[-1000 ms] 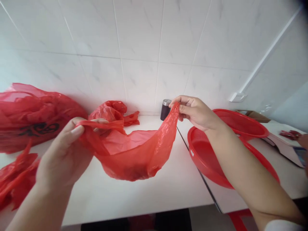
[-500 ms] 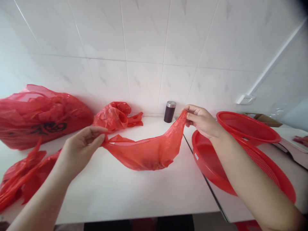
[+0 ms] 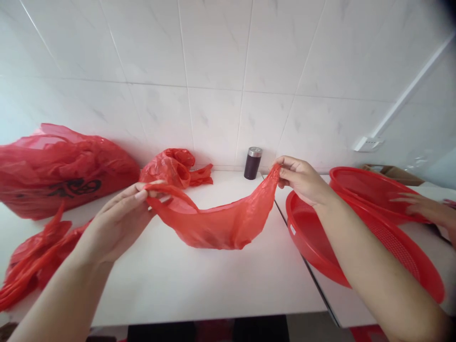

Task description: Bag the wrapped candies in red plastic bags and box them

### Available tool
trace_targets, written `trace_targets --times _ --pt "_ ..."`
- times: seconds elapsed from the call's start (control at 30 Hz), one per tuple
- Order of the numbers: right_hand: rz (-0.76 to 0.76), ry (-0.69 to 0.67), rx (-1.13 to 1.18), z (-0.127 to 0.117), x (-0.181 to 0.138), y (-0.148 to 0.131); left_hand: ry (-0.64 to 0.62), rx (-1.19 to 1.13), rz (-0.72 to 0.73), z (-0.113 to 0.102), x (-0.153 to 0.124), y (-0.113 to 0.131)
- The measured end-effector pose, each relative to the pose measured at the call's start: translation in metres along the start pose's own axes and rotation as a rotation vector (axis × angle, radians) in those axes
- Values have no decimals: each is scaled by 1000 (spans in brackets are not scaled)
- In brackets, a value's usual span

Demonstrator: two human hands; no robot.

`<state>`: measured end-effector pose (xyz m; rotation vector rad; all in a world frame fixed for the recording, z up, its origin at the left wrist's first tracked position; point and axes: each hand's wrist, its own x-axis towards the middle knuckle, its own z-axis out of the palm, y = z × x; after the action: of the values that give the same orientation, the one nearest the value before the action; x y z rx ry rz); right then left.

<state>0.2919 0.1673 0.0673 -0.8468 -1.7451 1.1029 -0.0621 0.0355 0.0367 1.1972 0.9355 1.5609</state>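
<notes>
Over a white countertop (image 3: 213, 285) backed by white marbled wall tiles (image 3: 213, 57), the left hand (image 3: 119, 223) and right hand (image 3: 302, 180) each pinch an end of a thin red plastic bag (image 3: 217, 223), which sags between them. Red mesh baskets (image 3: 356, 237) sit right, where another person's hand (image 3: 423, 209) rests.

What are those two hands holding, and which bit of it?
A thin red plastic bag. The left hand pinches its left end, the right hand its right end, so the middle sags above the white counter.
</notes>
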Motion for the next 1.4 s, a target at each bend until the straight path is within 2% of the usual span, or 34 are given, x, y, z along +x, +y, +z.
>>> trace_targets --times 0.1,0.17,0.23,0.33,0.4,0.43,0.5,0.57,0.63,0.73,0.77,0.83,0.9,1.0,1.07,1.1,1.2,1.27,1.33,1.4 --pt "-29 -80 -30 10 1 -9 -14 -56 94 12 5 -3" --pt "-54 -155 -41 23 4 -20 -94 -17 118 20 9 -3" --pt "-89 -271 -49 43 10 -34 -241 97 57 29 14 -1" --pt "-171 -487 -49 82 20 -52 -502 306 -117 43 21 2" --pt "-226 -558 -36 106 25 -58 -590 390 -216 51 24 2" --pt "-248 -560 -25 116 27 -59 -573 395 -257 54 26 1" --pt "-272 -499 -13 128 28 -54 -447 348 -328 57 29 -2" --pt "-274 -387 -46 130 27 -43 -307 260 -370 56 31 -6" --pt "-234 -343 -94 125 25 -27 -244 200 -368 53 32 -10" --pt "-146 -377 -72 118 16 -11 -249 168 -352 50 34 -15" --pt "-150 -342 -49 116 10 -10 -256 163 -342 49 34 -17" --pt "-215 -222 -35 116 -5 -14 -295 158 -314 47 34 -18" --pt "-307 -223 -68 116 -22 -24 -375 168 -277 43 34 -17" --pt "-420 -340 -103 119 -35 -32 -481 310 -181 40 33 -12" --pt "-414 -292 -55 122 -30 -24 -483 500 -117 43 30 -9" --pt "-360 -260 -21 125 -25 -16 -462 613 -98 46 29 -9" --pt "-131 -241 22 136 -8 14 -301 959 -9 56 23 -17" --pt "-28 -249 47 143 -2 33 -111 1133 170 59 20 -27" --pt "29 -296 117 149 -2 45 39 1205 361 58 18 -38" --pt "60 -365 181 151 -5 50 63 1174 463 55 17 -46"
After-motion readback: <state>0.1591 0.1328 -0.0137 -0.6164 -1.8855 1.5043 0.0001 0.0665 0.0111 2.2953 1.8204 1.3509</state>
